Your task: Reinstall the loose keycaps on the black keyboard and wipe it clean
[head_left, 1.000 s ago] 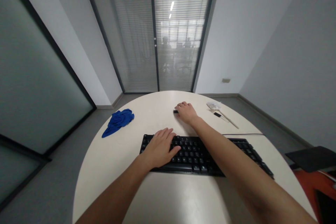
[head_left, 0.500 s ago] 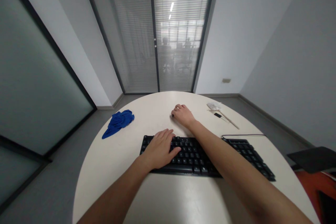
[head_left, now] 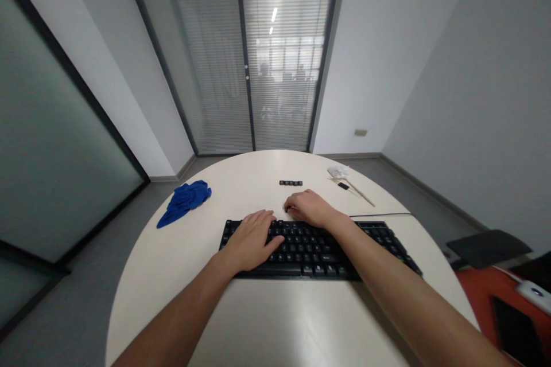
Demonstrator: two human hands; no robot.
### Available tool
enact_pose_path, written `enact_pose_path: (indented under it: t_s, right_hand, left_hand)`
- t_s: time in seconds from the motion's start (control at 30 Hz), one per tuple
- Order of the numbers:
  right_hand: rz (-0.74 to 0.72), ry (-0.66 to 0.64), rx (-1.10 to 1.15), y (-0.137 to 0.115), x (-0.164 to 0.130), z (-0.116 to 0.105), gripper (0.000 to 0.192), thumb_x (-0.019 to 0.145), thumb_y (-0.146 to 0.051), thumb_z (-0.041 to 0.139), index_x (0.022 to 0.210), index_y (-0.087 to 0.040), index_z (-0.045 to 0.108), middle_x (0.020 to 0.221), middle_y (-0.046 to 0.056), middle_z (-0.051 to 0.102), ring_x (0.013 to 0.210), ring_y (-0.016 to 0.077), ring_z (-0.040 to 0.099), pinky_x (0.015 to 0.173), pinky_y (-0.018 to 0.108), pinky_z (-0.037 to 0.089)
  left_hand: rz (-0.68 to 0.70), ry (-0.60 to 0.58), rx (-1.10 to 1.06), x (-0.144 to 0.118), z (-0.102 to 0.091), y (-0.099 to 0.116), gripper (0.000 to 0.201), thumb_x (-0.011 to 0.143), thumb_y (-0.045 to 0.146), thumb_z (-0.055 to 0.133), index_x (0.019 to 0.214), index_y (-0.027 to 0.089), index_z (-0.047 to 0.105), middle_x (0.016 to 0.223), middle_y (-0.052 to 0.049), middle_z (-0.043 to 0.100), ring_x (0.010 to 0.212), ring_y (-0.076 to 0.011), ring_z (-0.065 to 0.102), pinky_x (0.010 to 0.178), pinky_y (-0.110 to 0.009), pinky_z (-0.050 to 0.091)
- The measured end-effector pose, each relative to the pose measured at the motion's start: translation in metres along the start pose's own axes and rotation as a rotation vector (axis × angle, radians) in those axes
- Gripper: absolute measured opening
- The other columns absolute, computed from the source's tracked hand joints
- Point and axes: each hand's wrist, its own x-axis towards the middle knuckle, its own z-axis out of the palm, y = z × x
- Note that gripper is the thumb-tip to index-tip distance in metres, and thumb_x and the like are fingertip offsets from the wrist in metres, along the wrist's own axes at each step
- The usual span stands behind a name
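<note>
Head view, looking down at a round pale worktop (head_left: 253,321). A black keyboard (head_left: 301,246) lies across its middle, its long side towards the person. The left hand (head_left: 253,241) rests palm down over the keyboard's left part, fingers extended, thumb apart, gripping nothing. The right hand (head_left: 309,207) is at the keyboard's far edge, fingers curled, the tips closed together on a small dark piece (head_left: 287,209), perhaps a loose key; most of it is hidden by the fingers. Beyond, near the worktop's far side, a row of loose keys (head_left: 291,183) stands well apart from both hands. Off to the left is a crumpled blue cloth (head_left: 185,200); to the right, a thin stick (head_left: 360,192).

The keys look like hard plastic: likely very light, stiff and a little slick, easily flicked away, so best pinched by two opposite sides with the fingertips. The keyboard should be rigid and fairly light, apt to slide if pushed; a flat palm steadies it, and its short ends would suit lifting. The cloth looks soft and limp, graspable anywhere.
</note>
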Motion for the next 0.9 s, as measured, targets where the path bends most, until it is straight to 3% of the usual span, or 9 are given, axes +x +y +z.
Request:
enact_pose_path:
  t_s: [0.17,0.27,0.47,0.67,0.9]
  right_hand:
    - [0.104,0.108,0.222,0.005,-0.016,0.015,0.022,0.091,-0.022,0.058,0.106,-0.02,0.074,0.103,0.008,0.075,0.091,0.0207,0.068,0.081,0.028,0.046]
    - [0.141,0.157,0.466,0.009,-0.019,0.025,0.023,0.089,-0.025,0.061,0.106,-0.018,0.074,0.1,0.008,0.075,0.089,0.0209,0.068,0.081,0.03,0.048]
    - [0.082,0.081,1.021,0.014,-0.02,0.027,0.036,0.085,-0.039,0.067,0.11,-0.013,0.074,0.087,0.006,0.076,0.078,0.0185,0.066,0.077,0.03,0.05]
    - [0.046,-0.033,1.099,0.014,-0.022,0.028,0.033,0.08,-0.036,0.072,0.103,-0.013,0.076,0.088,0.006,0.076,0.079,0.0178,0.065,0.077,0.03,0.048]
    - [0.085,-0.038,1.116,0.01,-0.022,0.027,0.031,0.075,-0.03,0.073,0.099,-0.011,0.076,0.077,0.003,0.073,0.071,0.0159,0.063,0.072,0.028,0.048]
  left_hand:
    - [0.005,0.005,-0.022,0.0,-0.001,0.0,0.041,0.097,0.044,0.051,0.128,0.016,0.054,0.139,-0.013,0.057,0.131,-0.0291,0.05,0.113,-0.048,0.038]
    - [0.019,0.014,-0.039,0.0,-0.001,-0.001,0.041,0.097,0.042,0.052,0.13,0.018,0.052,0.137,-0.012,0.059,0.129,-0.0281,0.052,0.112,-0.047,0.039]
    - [0.035,0.025,-0.057,-0.001,0.0,-0.002,0.04,0.097,0.041,0.053,0.13,0.02,0.051,0.133,-0.01,0.061,0.124,-0.0271,0.055,0.108,-0.046,0.042]
    - [0.031,0.024,-0.061,-0.001,-0.002,-0.001,0.037,0.096,0.04,0.054,0.127,0.02,0.052,0.129,-0.01,0.063,0.12,-0.0273,0.057,0.106,-0.046,0.043]
    - [0.033,0.032,-0.065,0.0,0.0,-0.001,0.037,0.096,0.041,0.054,0.127,0.02,0.052,0.128,-0.01,0.063,0.12,-0.0272,0.057,0.105,-0.047,0.043]
